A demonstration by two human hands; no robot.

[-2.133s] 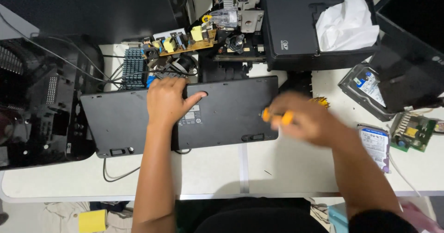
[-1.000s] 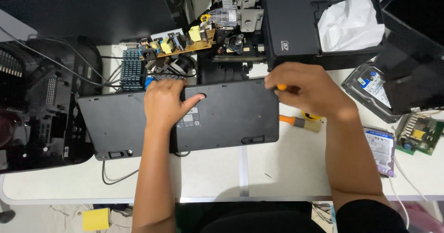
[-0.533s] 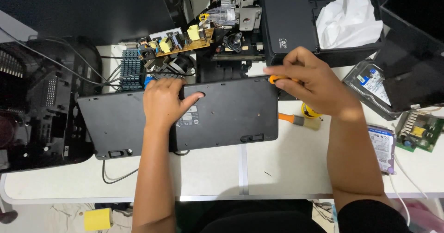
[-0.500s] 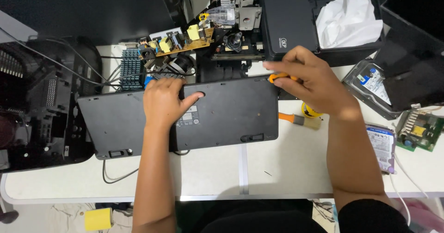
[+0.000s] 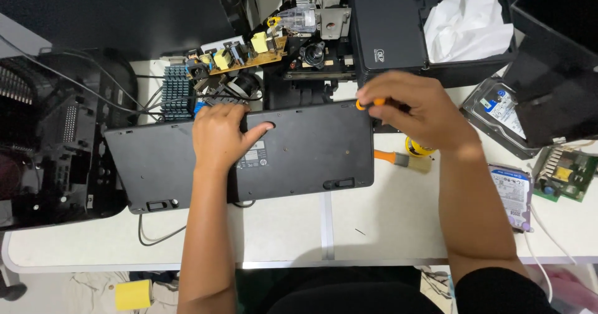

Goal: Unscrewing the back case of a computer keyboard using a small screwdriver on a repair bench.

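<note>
At two o'clock on the keyboard (image 5: 249,158), your right hand (image 5: 414,111), moved up, is gripping an orange screwdriver (image 5: 369,103), seemingly at a corner screw; your left hand (image 5: 218,133) is lying flat.

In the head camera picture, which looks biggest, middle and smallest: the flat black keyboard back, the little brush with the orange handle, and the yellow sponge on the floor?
1. Flat black keyboard back, by far the largest.
2 and 3. The brush and yellow sponge look about alike; the sponge lies lower on the floor, farther from the camera, so ranking them is unsure.

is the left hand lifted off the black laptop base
No, the left hand lies flat on the black laptop base, palm down.
</note>
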